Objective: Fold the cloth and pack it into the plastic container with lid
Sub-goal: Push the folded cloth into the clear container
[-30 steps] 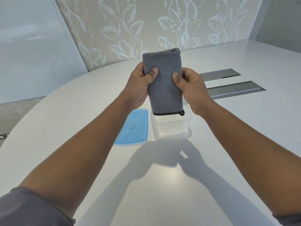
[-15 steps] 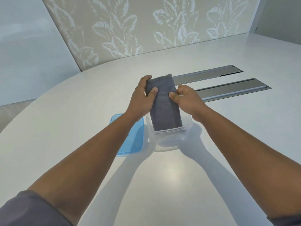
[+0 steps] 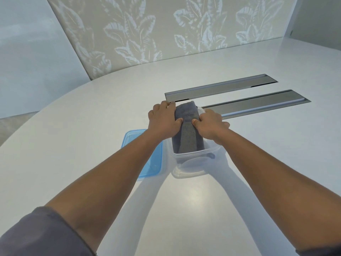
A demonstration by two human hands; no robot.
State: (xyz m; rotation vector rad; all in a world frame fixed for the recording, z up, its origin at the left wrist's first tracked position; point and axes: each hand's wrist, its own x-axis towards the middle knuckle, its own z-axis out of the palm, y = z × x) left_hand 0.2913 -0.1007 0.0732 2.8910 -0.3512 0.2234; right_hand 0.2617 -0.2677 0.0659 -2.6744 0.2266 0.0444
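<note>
A folded grey cloth (image 3: 188,132) lies lengthwise in the clear plastic container (image 3: 193,167) on the white table; its near end sits low inside, its far end rises to the far rim. My left hand (image 3: 163,121) grips the cloth's left side, thumb on top. My right hand (image 3: 208,124) grips its right side, thumb on top too. The blue lid (image 3: 145,159) lies flat on the table just left of the container, partly hidden by my left forearm.
Two long grey metal channel covers (image 3: 217,87) (image 3: 258,104) are set into the white table (image 3: 92,126) just beyond the container. A leaf-patterned wall panel (image 3: 166,28) stands behind the table's curved far edge.
Both hands have brought the folded cloth down from above the container into it. It tilted from upright to nearly flat, and the hands now press it at the far end.
</note>
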